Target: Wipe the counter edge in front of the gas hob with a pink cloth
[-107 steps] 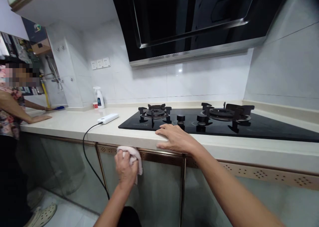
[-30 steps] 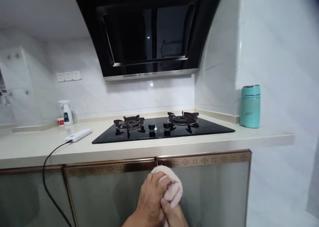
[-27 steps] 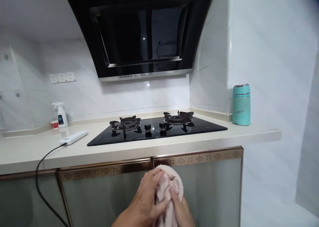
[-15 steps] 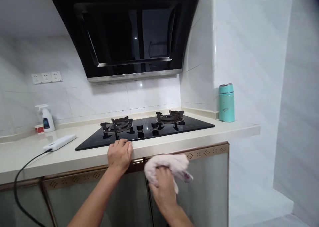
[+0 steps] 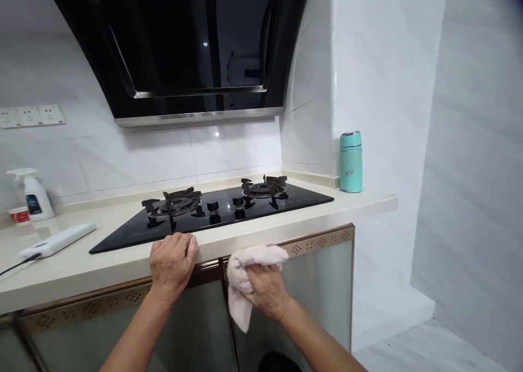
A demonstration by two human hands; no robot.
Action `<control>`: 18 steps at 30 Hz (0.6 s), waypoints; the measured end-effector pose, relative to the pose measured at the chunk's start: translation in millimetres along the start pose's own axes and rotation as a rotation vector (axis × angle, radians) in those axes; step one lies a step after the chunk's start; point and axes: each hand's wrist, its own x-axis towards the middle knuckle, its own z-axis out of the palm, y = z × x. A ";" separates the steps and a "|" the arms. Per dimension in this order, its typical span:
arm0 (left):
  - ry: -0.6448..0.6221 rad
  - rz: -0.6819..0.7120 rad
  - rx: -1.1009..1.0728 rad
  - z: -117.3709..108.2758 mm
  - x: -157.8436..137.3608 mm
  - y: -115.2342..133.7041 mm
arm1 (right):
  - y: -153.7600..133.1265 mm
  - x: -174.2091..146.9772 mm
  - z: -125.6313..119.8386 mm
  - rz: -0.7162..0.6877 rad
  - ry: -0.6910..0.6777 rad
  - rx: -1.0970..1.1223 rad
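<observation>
My right hand (image 5: 267,287) grips a pale pinkish-white cloth (image 5: 239,276), bunched up, with one corner hanging down. The cloth is against the cabinet's upper part, just below the countertop, by the gap between two door panels (image 5: 314,285). To its left, my left hand (image 5: 174,260) is closed over the front edge of the countertop (image 5: 220,245), fingers together and bent; the fingertips are partly hidden. Right behind that hand lies the black glass gas stove (image 5: 134,233), with two burners and two knobs.
A black range hood (image 5: 163,50) hangs above the stove. On the countertop's left are a white spray bottle (image 5: 38,195), a small red-and-white cup (image 5: 19,215) and a white device (image 5: 61,240) with a black cable. A turquoise flask (image 5: 350,168) stands at the right end.
The view has swung to the right. My right hand has turned the cloth, and a corner of it now dangles lower on the left. My left hand stays on the countertop edge.
</observation>
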 end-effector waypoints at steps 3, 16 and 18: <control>0.024 0.006 -0.002 1.6 0.5 0.4 | 51.9 -24.2 -18.6 0.129 0.024 -0.130; 0.025 -0.004 0.103 5.8 5.1 8.3 | 216.5 -66.9 -91.4 0.721 0.175 -0.381; 0.012 -0.011 0.097 5.5 5.3 9.1 | 193.8 -56.2 -80.3 0.781 0.254 -0.319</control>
